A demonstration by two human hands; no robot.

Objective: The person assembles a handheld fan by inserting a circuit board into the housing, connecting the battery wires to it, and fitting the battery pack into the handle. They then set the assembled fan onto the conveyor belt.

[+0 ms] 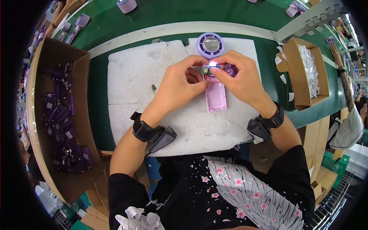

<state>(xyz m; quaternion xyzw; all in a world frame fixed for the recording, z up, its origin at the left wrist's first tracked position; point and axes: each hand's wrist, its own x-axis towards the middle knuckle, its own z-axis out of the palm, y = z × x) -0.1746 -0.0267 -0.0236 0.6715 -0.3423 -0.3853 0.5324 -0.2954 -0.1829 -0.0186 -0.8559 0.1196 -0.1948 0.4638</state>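
Observation:
A small purple handheld fan lies on a white foam pad, its round head [210,45] at the far end and its open handle shell [216,99] pointing toward me. Where head and handle meet, a green circuit board [207,70] shows a bright white light, with red wires beneath it. My left hand [180,82] is closed, its fingertips pinching the left side of the fan at the board. From the other side my right hand [243,76] presses thumb and finger on the board. A purple battery [230,69] sits within the curl of my right fingers; whether they grip it, I cannot tell.
The foam pad [134,80] covers the green bench. A cardboard box [82,115] of purple batteries stands at left; another box [295,73] with white pieces stands at right. Beyond a pale rail [161,30], more fans [126,5] lie on a green surface. A small dark piece [154,88] lies on the pad.

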